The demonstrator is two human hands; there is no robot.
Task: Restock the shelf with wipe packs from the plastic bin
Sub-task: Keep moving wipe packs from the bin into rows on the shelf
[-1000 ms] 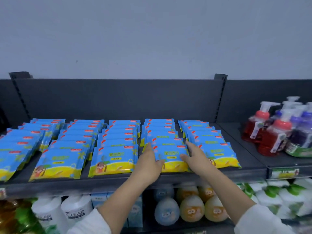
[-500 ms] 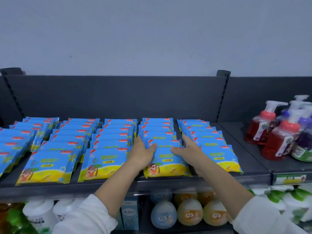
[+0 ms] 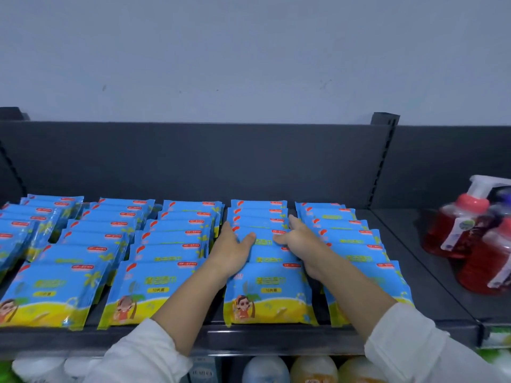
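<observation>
Blue and yellow wipe packs lie in several overlapping rows on the dark grey shelf (image 3: 276,340). My left hand (image 3: 231,251) rests against the left side of the fourth row (image 3: 268,297), its thumb lying on top of a pack. My right hand (image 3: 301,240) presses the same row from its right side, thumb also on top. Both hands sit about midway back along the row, fingers extended, lifting nothing. The plastic bin is out of view.
Red pump soap bottles (image 3: 456,228) stand on the neighbouring shelf section to the right. A bare strip of shelf (image 3: 395,258) lies right of the last row. Round bottles (image 3: 312,369) fill the lower shelf below. The shelf's back panel (image 3: 193,161) rises behind the packs.
Both hands have slid from the front of the fourth row toward the back along its sides. The view has moved closer to the shelf.
</observation>
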